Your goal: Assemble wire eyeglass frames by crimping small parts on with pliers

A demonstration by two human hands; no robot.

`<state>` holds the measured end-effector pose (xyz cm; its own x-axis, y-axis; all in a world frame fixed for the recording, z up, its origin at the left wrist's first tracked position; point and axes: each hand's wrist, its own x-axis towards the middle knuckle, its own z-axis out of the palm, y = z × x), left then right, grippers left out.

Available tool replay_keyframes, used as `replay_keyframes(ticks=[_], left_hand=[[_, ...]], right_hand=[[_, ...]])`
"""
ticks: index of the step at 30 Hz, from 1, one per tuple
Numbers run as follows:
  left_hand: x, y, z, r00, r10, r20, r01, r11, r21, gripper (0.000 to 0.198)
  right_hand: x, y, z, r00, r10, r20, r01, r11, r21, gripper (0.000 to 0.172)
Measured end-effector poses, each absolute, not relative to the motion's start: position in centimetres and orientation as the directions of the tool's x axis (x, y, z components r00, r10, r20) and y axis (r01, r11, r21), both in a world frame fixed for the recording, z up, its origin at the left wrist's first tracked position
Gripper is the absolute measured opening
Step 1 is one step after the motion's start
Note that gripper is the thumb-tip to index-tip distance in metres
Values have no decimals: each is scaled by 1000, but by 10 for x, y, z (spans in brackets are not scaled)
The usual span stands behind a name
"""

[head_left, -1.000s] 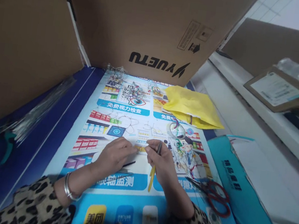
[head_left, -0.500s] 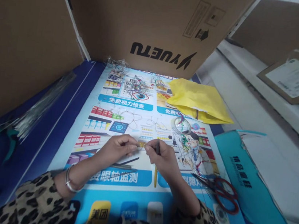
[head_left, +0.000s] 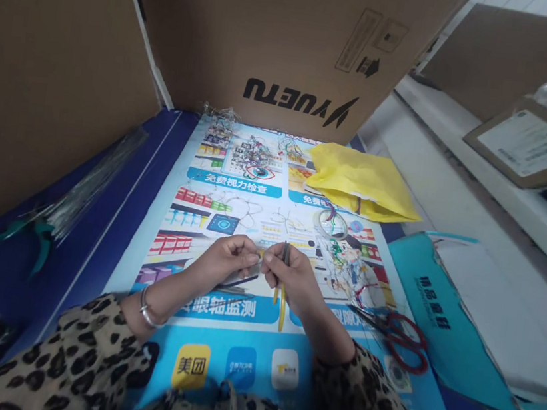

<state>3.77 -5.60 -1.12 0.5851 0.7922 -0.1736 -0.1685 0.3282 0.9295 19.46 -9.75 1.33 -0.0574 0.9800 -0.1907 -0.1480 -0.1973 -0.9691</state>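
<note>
My left hand [head_left: 230,258] is closed in a pinch over the mat, fingertips almost touching those of my right hand. A tiny yellowish bit shows between the two hands, too small to name. In the fist of my right hand [head_left: 292,273] are yellow-handled pliers [head_left: 282,308], their dark tip upward and their two handles hanging below the palm. A thin dark tool [head_left: 232,290] lies on the mat under my left wrist. Red-handled scissors [head_left: 406,343] rest to the right of my right forearm.
Beyond my hands lie tangled thin wires [head_left: 253,152], a roll of tape [head_left: 332,225] and a yellow bag [head_left: 365,180]. Cardboard walls [head_left: 294,46] stand at the back and left. Teal-handled pliers [head_left: 44,245] and a bundle of thin strands [head_left: 101,169] are left; teal card [head_left: 435,300] is right.
My hands have risen slightly, and the right one has turned, so both yellow handles now show. The yellowish bit between the fingertips is less visible. The camera view has shifted a little.
</note>
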Motion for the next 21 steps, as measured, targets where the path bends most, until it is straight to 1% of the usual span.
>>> replay_keyframes(ticks=[4,8,11,15,18,21], left_hand=[[38,-56,-11,592,790,-160,-159,309,938,29],[37,-57,-10,573,810,-123,-159,257,953,25],[37,-57,-9,578,805,-129,-159,267,951,25],[37,-57,-8,597,793,-121,-172,274,946,28],[36,-56,-7,583,808,-86,-171,226,959,28],[33,-53,-7,529,848,-29,-178,144,973,25]], right_hand=[[193,-98,12,-88,980,-180,-153,-192,-970,22],[195,-96,11,-64,983,-173,-134,-180,-974,20],[196,-95,8,-57,984,-168,-134,-174,-976,19],[195,-95,6,-94,983,-156,-110,-166,-980,16],[195,-98,15,-94,983,-156,-60,-162,-985,16],[199,-104,29,-43,990,-132,-43,-134,-990,18]])
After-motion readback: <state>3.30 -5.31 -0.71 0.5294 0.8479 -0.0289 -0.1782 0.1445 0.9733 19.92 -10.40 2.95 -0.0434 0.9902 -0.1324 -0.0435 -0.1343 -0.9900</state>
